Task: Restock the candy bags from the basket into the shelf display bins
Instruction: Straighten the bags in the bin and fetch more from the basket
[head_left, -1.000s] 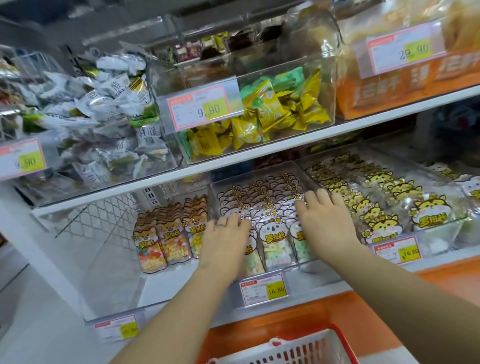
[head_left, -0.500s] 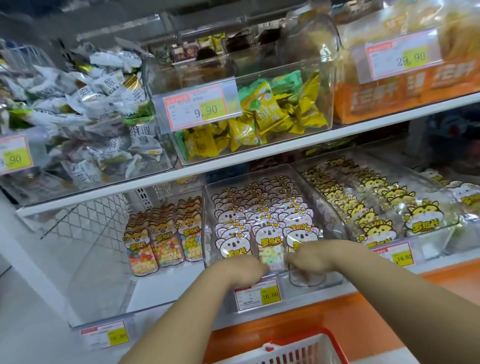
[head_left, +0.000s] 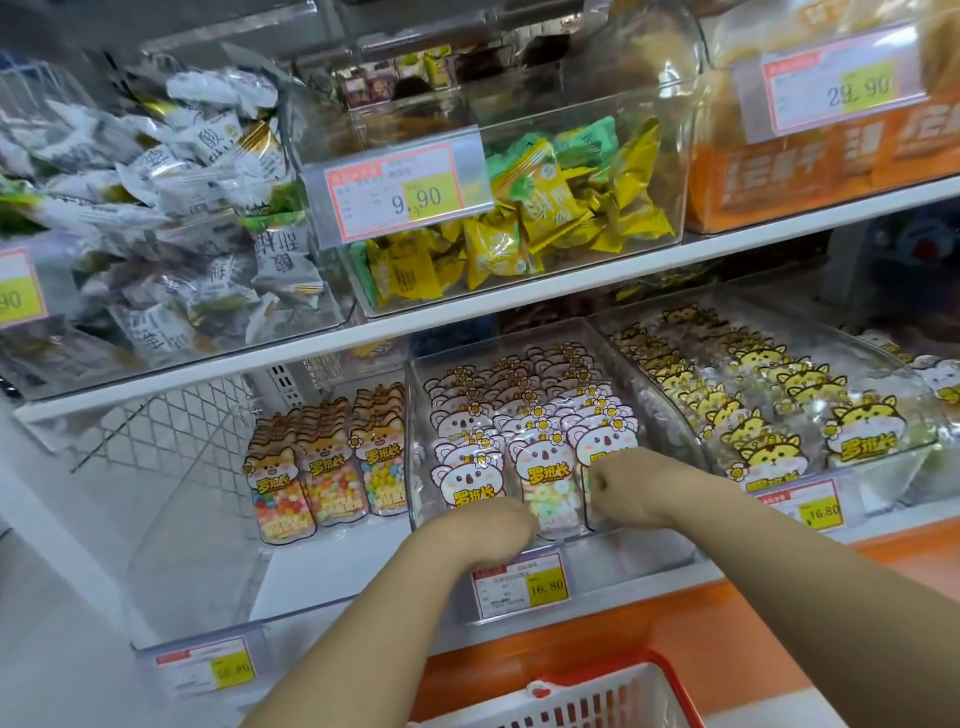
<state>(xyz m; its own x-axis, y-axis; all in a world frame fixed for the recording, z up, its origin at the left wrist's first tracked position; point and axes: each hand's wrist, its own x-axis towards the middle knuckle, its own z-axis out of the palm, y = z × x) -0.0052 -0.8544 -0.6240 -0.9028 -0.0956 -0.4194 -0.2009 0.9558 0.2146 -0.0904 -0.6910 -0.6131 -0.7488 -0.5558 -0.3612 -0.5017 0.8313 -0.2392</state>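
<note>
Plastic dominates: clear, hard-walled bins sit in a row on white metal shelves (head_left: 467, 317). At the centre, the middle bin (head_left: 649, 551) has a sloped floor and glossy straight walls, and it holds the koala bags (head_left: 540, 467), flat pouches cut to a koala-head outline, packed upright in three files. Pastel ring sweets show through the clear lower part of the pouches.

Both hands meet at the bin's 6 o'clock edge. The left hand (head_left: 485, 530) lies at the front of the 9 o'clock file with its back to the camera; its fingers are folded under and hidden, so I cannot tell whether they grip anything. The right hand (head_left: 623, 486) is balled up against the front pouch of the 3 o'clock file with knuckles showing; whether its fingers pinch that pouch I cannot tell.

At 9 o'clock from this bin, a wider bin (head_left: 208, 545) carries dog-shaped bags (head_left: 332, 467) filled with mixed-colour beads. At 3 o'clock, a curved-front bin (head_left: 909, 405) holds yellow cat bags (head_left: 769, 452). A red-and-yellow price tag (head_left: 519, 584) is clipped below the hands.

At 12 o'clock, on the higher shelf, a tall bin (head_left: 623, 67) contains crimped yellow and green pillow packs (head_left: 545, 208). Crinkled white wrappers (head_left: 197, 208) fill the bin at 10 o'clock.

The basket (head_left: 597, 696), white lattice plastic with a red rim, shows at 6 o'clock.
</note>
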